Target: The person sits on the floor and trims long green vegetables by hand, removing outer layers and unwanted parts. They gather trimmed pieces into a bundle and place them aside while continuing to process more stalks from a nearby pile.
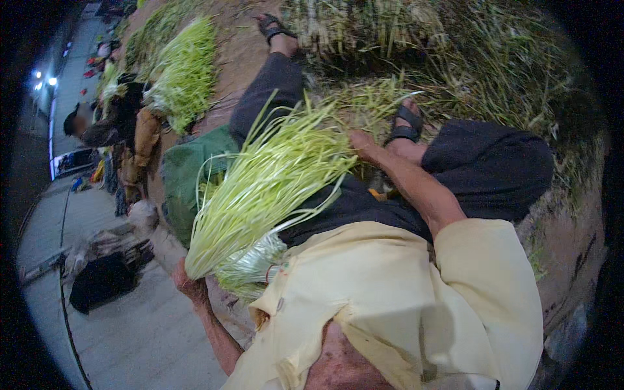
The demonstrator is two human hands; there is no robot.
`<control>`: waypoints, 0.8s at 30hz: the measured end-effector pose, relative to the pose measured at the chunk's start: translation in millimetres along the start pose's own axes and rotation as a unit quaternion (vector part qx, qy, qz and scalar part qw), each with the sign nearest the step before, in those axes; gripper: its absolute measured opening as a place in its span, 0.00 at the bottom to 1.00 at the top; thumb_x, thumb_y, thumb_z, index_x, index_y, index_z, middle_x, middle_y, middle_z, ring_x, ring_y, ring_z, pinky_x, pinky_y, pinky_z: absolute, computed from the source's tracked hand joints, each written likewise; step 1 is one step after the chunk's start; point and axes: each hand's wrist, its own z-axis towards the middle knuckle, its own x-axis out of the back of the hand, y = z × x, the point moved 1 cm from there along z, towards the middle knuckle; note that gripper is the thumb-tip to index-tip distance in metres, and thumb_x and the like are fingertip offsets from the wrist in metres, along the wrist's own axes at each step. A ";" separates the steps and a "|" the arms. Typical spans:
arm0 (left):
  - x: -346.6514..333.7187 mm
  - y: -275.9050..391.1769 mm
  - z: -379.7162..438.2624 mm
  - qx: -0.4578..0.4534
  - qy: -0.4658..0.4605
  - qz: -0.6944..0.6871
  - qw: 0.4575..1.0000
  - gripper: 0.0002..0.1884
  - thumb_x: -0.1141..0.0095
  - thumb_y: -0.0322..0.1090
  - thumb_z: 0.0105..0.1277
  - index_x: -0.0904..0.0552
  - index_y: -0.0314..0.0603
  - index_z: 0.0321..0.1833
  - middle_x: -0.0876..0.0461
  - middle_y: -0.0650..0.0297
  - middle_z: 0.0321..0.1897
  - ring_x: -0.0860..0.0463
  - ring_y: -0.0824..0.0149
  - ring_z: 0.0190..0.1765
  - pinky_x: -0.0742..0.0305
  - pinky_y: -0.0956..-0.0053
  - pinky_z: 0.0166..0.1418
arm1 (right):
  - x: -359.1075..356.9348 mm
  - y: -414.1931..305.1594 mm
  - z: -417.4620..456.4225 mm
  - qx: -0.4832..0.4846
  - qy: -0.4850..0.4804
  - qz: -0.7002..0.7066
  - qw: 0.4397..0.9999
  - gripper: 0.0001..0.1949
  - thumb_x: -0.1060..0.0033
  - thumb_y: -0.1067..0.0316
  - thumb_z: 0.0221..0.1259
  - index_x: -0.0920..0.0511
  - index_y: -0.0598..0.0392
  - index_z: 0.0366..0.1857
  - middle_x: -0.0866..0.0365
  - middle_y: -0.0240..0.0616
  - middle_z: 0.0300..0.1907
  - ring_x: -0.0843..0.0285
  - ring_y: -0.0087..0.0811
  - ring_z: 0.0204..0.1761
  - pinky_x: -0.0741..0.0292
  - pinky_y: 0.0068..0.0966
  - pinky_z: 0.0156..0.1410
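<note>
A large loose bundle of pale yellow-green leafy stalks (273, 180), like blanched chives, lies slantwise across my lap. My left hand (190, 282) is closed around its gathered lower-left end. At the upper-right end, my right hand (363, 144) is against the leaf tips; its fingers are partly hidden, so their grip is unclear. Below the loose stalks rests a second bundle with white stems (258, 265), bound by a thin red band (269, 274). Green cloth or sacking (195, 156) shows under the left side of the leaves.
A heap of dry and green stalks (438, 63) spreads beyond my sandalled feet. Another pale green pile (187, 73) lies on the ground at upper left, beside a co-worker (107, 122). A black bag-like item (105, 282) sits on the pavement (146, 331) to my left.
</note>
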 end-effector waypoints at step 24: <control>-14.9 10.6 -28.8 -0.021 -0.055 0.058 0.997 0.15 0.40 0.43 0.55 0.23 0.42 0.39 0.24 0.55 0.30 0.26 0.49 0.37 0.32 0.59 0.39 | 147.8 -153.2 -1.8 0.333 0.104 0.045 0.936 0.13 0.44 0.60 0.56 0.25 0.62 0.33 0.25 0.51 0.32 0.25 0.50 0.37 0.30 0.43 0.41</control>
